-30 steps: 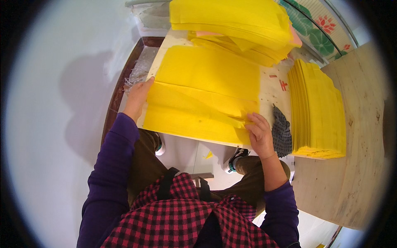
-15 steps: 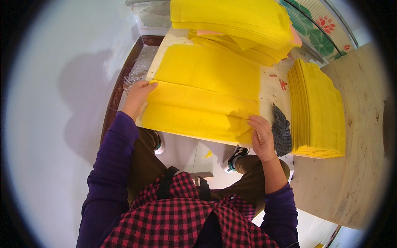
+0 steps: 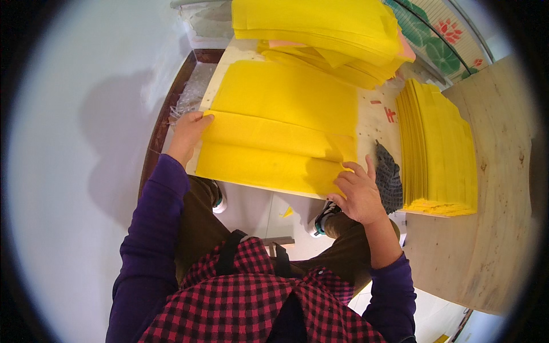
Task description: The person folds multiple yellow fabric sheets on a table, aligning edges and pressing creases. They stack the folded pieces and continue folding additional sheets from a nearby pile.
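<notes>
A sheet of thin yellow cloth (image 3: 280, 94) lies on the pale board in front of me, with a folded band across its near half. My left hand (image 3: 187, 136) is closed on the left end of this fold, thumb on top and the fingers mostly hidden. At the near right corner of the cloth is my right hand (image 3: 361, 191), its fingers spread and the fingertips at the cloth's edge. Nothing shows in its grasp. Just right of that hand lies a crumpled dark grey patterned cloth (image 3: 389, 182).
Beyond the sheet is a thick folded pile of yellow cloth (image 3: 314, 23). A tall yellow stack (image 3: 440, 148) stands at the right, beside a wooden panel (image 3: 497, 194). Clear plastic wrap (image 3: 191, 94) lies by the left wall. Below the board's near edge are my legs.
My right hand has let go of the raised corner of the cloth and spread its fingers. That corner now lies flatter. The left hand keeps nearly the same place.
</notes>
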`<state>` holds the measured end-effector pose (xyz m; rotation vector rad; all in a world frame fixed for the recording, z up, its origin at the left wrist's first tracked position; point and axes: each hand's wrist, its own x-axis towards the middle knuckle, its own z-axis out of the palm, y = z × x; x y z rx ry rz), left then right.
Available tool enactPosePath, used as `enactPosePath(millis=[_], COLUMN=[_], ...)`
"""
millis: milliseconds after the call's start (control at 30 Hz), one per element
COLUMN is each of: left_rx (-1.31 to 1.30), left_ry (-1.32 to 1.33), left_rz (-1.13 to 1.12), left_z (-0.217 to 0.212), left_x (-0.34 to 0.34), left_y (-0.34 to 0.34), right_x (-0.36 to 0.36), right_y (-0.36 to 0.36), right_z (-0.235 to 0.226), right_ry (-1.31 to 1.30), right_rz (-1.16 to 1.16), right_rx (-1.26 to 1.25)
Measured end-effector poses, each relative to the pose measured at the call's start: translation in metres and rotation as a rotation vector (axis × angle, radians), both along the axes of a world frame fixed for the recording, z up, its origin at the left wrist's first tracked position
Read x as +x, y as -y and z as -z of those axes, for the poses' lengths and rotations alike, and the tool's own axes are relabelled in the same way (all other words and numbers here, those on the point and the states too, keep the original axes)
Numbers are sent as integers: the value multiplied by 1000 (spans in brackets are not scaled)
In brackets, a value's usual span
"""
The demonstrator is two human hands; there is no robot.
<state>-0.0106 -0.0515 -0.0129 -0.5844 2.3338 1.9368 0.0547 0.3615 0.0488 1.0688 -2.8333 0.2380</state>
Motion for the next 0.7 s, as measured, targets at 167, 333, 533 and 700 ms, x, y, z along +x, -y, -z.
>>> enactPosePath(millis=[167, 333, 533, 700], left_rx=[-10, -46, 75, 70], left_ry=[-4, -40, -193, -245], left_rz=[47, -17, 18, 124], left_z=[-1, -8, -12, -14], left_x=[-1, 5, 16, 22], left_y=[1, -5, -3, 4], right_x=[17, -2, -54, -72], right_y=[-16, -22, -19, -18], right_z=[-4, 11, 20, 15], right_ry=[96, 102, 153, 521], right_rz=[5, 253, 343, 403], right_rx=[-78, -412, -460, -555])
